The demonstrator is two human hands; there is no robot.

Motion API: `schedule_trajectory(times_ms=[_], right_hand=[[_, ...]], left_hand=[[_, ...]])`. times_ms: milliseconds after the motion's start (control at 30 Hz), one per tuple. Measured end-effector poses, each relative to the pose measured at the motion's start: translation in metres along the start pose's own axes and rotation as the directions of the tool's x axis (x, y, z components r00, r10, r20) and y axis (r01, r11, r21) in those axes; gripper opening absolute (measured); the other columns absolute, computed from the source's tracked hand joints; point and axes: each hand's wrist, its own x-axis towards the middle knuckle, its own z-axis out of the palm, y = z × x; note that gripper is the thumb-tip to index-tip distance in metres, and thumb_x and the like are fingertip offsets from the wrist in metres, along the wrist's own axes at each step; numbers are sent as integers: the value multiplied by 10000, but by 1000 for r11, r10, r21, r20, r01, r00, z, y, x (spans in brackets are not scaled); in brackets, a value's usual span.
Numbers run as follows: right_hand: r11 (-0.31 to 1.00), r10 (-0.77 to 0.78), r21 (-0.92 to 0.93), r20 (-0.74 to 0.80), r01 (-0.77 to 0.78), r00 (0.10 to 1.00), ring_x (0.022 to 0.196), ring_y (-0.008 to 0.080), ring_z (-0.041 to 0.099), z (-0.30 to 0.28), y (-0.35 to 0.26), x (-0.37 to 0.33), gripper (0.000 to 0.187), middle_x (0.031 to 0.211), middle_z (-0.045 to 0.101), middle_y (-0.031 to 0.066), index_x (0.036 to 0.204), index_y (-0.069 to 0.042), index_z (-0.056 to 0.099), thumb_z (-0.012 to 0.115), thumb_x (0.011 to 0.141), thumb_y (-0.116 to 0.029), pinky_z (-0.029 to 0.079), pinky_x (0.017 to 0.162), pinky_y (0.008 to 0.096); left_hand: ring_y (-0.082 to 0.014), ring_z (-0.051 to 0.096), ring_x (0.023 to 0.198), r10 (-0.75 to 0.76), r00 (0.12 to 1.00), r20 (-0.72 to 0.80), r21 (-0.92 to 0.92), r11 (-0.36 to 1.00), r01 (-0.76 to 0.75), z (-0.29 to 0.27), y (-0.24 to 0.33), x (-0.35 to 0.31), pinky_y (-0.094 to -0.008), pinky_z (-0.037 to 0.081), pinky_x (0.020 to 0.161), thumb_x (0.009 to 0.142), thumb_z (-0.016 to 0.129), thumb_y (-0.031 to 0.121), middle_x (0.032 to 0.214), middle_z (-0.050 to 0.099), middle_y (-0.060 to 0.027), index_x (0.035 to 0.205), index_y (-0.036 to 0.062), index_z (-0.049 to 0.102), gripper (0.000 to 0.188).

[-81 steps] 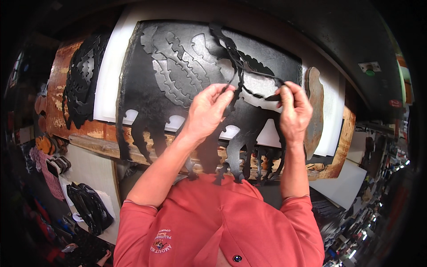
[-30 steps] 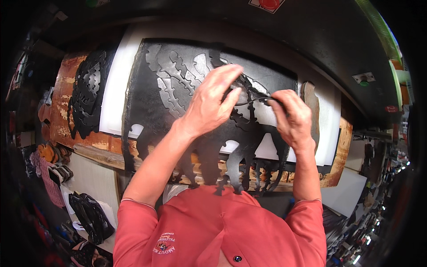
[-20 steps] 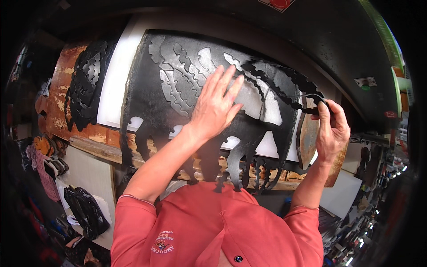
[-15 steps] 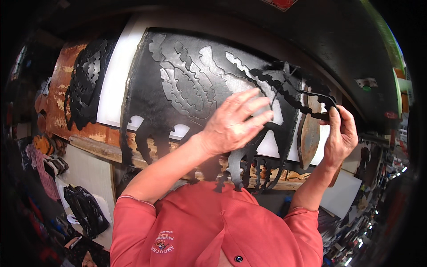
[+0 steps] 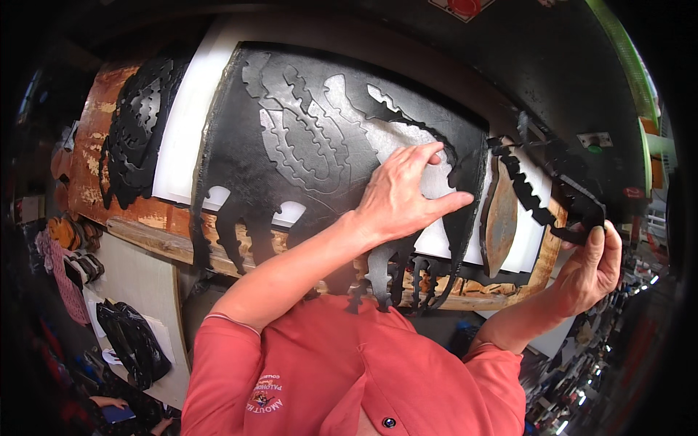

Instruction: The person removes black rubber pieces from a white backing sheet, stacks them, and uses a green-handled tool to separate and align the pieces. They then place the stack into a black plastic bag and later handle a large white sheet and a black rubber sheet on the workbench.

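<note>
A black sheet [image 5: 233,145], perhaps leather or rubber, lies across the work surface with wavy notched shapes [image 5: 309,138] cut into it and openings showing white beneath. Over its right half, my left hand [image 5: 400,192] is open, thumb and fingers apart around one opening. I cannot tell whether its fingertips press on the sheet. Off the sheet's right edge, my right hand [image 5: 592,272] pinches the end of a scalloped black strip [image 5: 527,190] between thumb and fingers. The strip hangs in a bent loop, its far part dark and blurred.
A pile of notched black pieces [image 5: 142,127] lies at the left, beside a white board [image 5: 178,160]. At the right rests a rusty pointed-oval plate [image 5: 499,225]. A black machine part [image 5: 538,43] overhangs the far side. Another person's hand [image 5: 109,401] shows at lower left.
My right hand has moved right and nearer to me, drawing the strip off the sheet. My left hand has shifted slightly right, and its thumb has spread from the fingers.
</note>
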Motion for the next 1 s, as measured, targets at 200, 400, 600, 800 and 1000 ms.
schedule_trajectory(times_ms=[200,400,600,800,1000], right_hand=[[1000,-11,5,-68,11,998,807,183,691,-38,-2,8,240,1038,734,157,1220,82,650,637,1030,-64,559,692,258],[996,-87,14,-133,90,987,841,222,719,-29,-3,22,257,1013,737,205,1237,94,638,631,1037,-68,566,680,274],[993,-44,-103,139,59,989,820,152,704,113,3,-10,176,1005,737,138,1118,79,720,701,943,73,595,720,262],[967,-247,130,245,221,937,807,88,708,215,0,13,168,936,748,59,1103,27,746,754,935,19,590,712,205],[679,-675,21,412,734,613,818,252,740,237,15,-12,262,913,749,126,1011,-18,729,794,785,98,611,721,324]], left_hand=[[-269,715,610,-405,913,47,-161,899,407,1,-7,9,-375,576,649,1022,599,286,660,710,-121,720,-20,691,440],[-144,691,652,-468,824,321,-140,837,530,-13,-7,-24,-312,567,615,1051,580,313,769,743,-102,910,-37,734,407],[-310,739,865,-272,960,-66,-46,962,269,-64,11,-83,-362,576,766,982,671,152,978,731,-214,1078,-39,703,216],[-280,587,1332,-722,692,5,-585,559,587,-136,38,-137,-354,481,1124,1081,548,99,1484,542,-231,1497,-92,449,469],[-275,569,1352,-773,635,0,-693,457,557,-134,46,-147,-359,485,1118,1089,542,128,1532,495,-214,1518,-74,434,486]])
